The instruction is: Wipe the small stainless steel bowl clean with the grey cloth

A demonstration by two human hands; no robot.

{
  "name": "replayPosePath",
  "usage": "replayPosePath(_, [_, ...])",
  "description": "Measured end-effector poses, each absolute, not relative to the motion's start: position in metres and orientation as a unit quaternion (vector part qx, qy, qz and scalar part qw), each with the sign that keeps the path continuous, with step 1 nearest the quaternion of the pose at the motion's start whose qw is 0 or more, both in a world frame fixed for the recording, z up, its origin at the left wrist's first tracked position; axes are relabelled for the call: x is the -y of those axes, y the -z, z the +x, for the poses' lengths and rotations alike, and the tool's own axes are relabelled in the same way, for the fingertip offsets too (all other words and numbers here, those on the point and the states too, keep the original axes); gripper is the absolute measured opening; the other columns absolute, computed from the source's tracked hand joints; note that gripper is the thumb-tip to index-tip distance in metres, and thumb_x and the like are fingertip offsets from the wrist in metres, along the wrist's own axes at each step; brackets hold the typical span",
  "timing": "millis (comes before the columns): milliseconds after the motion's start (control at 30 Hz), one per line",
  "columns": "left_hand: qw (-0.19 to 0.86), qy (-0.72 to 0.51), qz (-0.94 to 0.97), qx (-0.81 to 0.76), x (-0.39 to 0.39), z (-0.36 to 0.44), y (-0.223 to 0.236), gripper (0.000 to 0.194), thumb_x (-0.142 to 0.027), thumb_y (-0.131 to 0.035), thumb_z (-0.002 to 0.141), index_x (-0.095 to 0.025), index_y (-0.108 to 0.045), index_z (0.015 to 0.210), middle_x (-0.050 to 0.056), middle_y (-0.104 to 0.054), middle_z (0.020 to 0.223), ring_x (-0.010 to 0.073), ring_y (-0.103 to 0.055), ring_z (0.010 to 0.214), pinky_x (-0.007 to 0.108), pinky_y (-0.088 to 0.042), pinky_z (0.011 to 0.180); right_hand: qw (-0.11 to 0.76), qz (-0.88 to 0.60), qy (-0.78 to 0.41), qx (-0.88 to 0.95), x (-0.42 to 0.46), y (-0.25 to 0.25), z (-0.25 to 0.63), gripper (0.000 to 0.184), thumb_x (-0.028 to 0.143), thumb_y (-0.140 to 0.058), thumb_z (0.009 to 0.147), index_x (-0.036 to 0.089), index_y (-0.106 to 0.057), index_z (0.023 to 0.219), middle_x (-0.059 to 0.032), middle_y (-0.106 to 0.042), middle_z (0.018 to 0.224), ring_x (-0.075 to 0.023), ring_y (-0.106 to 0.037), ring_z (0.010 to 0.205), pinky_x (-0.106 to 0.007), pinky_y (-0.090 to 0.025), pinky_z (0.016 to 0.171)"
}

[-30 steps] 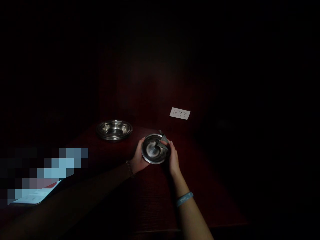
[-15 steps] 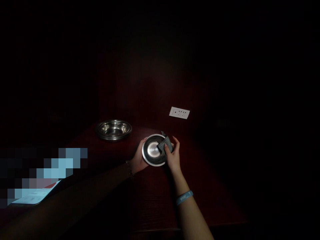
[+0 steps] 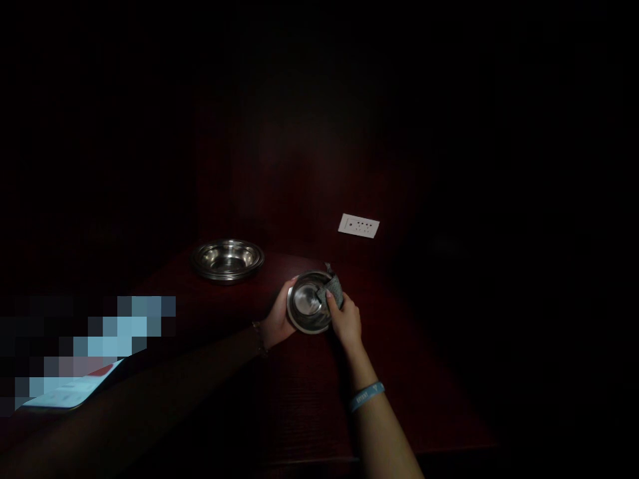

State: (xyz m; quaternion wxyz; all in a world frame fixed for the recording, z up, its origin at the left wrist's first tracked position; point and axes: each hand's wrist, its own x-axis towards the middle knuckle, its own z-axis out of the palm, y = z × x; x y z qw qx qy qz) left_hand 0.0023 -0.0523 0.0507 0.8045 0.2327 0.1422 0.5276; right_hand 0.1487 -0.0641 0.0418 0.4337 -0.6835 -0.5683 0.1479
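Note:
A small shiny metal bowl (image 3: 305,301) is held tilted above the dark red table, its inside facing me. My left hand (image 3: 279,318) grips the bowl's left side, with the fingers mostly hidden behind it. On the right rim, my right hand (image 3: 345,319) pinches a grey woven cloth (image 3: 330,291) folded over the edge, thumb inside the bowl. A blue band is on my right wrist and a thin bracelet on my left.
Stacked wide metal dishes (image 3: 228,261) stand at the table's back left. A white socket plate (image 3: 359,225) is on the wall behind. A lit, partly pixelated screen (image 3: 64,396) lies at lower left. Elsewhere it is very dark around the table (image 3: 389,372).
The bowl has tilted and shifted slightly right in my left hand. My right fingers have closed in around the cloth at the rim. The dishes have not moved.

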Motion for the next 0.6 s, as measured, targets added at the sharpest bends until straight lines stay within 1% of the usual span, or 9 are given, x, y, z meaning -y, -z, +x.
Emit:
replayPosePath(133, [0.801, -0.528, 0.235, -0.155, 0.052, 0.002, -0.051, 0.033, -0.035, -0.044, 0.092, -0.012, -0.068, 0.095, 0.008, -0.075, 0.088, 0.0218, -0.068, 0.091, 0.033, -0.047, 0.095, 0.390, -0.707, -0.135, 0.575, 0.063, -0.042, 0.150, 0.040, 0.051, -0.050, 0.087, 0.020, -0.067, 0.104, -0.0128, -0.072, 0.092, -0.0244, -0.067, 0.082, -0.031, -0.046, 0.072])
replayPosePath(300, [0.803, -0.526, 0.237, -0.145, 0.049, 0.002, -0.048, 0.030, -0.036, -0.050, 0.088, -0.014, -0.068, 0.095, 0.007, -0.075, 0.089, 0.0241, -0.068, 0.095, 0.035, -0.047, 0.096, 0.371, -0.713, -0.143, 0.578, 0.065, -0.046, 0.149, 0.035, 0.046, -0.053, 0.087, 0.021, -0.066, 0.106, -0.0120, -0.072, 0.095, -0.0236, -0.066, 0.084, -0.030, -0.045, 0.071])
replayPosePath(467, [0.799, -0.536, 0.236, -0.139, 0.048, 0.004, -0.045, 0.033, -0.038, -0.047, 0.089, -0.014, -0.068, 0.095, 0.007, -0.076, 0.090, 0.0247, -0.067, 0.098, 0.035, -0.047, 0.097, 0.371, -0.732, -0.107, 0.561, 0.070, -0.051, 0.144, 0.040, 0.051, -0.046, 0.090, 0.022, -0.064, 0.110, -0.0107, -0.071, 0.094, -0.0235, -0.065, 0.082, -0.030, -0.043, 0.069])
replayPosePath(600, [0.796, -0.545, 0.227, -0.135, 0.048, 0.006, -0.045, 0.033, -0.037, -0.048, 0.089, -0.013, -0.068, 0.101, 0.008, -0.075, 0.095, 0.0246, -0.066, 0.103, 0.035, -0.044, 0.099, 0.393, -0.731, -0.066, 0.554, 0.072, -0.052, 0.142, 0.045, 0.055, -0.038, 0.092, 0.022, -0.065, 0.107, -0.0097, -0.071, 0.087, -0.0221, -0.063, 0.075, -0.029, -0.041, 0.065])
